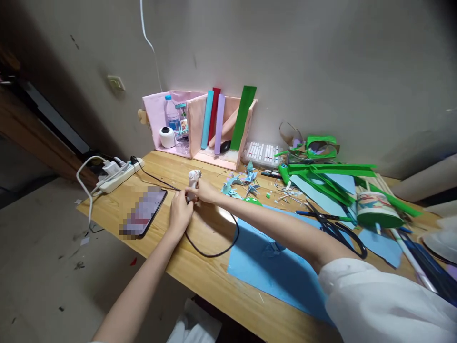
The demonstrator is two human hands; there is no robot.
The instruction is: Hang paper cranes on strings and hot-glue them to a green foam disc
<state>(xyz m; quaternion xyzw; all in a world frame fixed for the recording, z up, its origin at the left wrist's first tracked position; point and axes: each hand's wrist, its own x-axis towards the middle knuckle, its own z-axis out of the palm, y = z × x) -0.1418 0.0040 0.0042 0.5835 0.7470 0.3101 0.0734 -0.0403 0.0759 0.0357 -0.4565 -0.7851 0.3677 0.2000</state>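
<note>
A white hot glue gun [194, 178] with a black cord stands upright between my hands over the left part of the wooden table. My left hand [180, 210] is wrapped round its lower part. From the other side, my right hand [206, 191] has its fingers closed on the same tool. Both hands partly hide the handle. The black cord [210, 256] loops on the table just in front of them. To the left of my left hand lies a phone [152, 214]. A blue sheet [271, 271] lies under my right forearm.
A white power strip [121, 175] sits at the table's left edge. Behind are a pink box organizer [200, 121] with paper strips and a case of markers [262, 153]. Blue paper pieces [233, 186], green strips [332, 170], black scissors [339, 228] and a round drum-like object [377, 209] are on the right.
</note>
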